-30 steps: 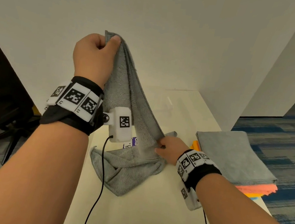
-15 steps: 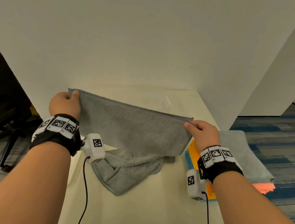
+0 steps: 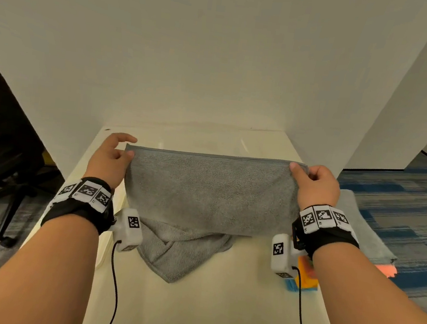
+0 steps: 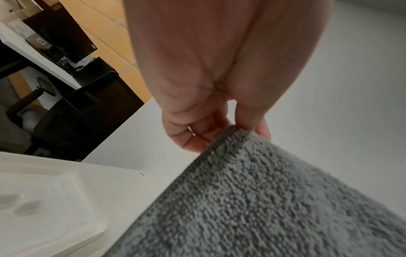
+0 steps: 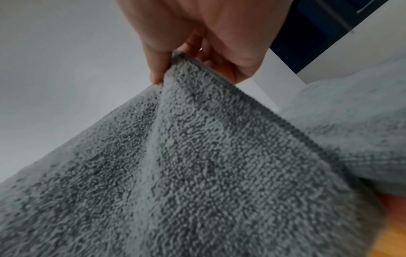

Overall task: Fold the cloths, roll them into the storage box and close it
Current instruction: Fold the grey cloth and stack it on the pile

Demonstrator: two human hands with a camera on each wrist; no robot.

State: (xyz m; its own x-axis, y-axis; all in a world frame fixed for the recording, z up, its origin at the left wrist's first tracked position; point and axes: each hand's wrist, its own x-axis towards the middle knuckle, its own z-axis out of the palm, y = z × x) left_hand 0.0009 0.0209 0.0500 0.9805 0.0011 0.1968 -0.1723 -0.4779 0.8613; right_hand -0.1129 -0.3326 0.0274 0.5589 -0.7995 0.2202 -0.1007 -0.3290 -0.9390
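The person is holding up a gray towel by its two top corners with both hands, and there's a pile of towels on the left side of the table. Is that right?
Almost. Both hands, left hand and right hand, do pinch the gray towel by its top corners. But the pile of towels lies on the right side of the table, as the head view shows.

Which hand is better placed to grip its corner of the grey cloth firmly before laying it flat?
Right. The right hand pinches its corner of the grey cloth with curled fingers; the left hand holds its corner only loosely, fingers partly spread.
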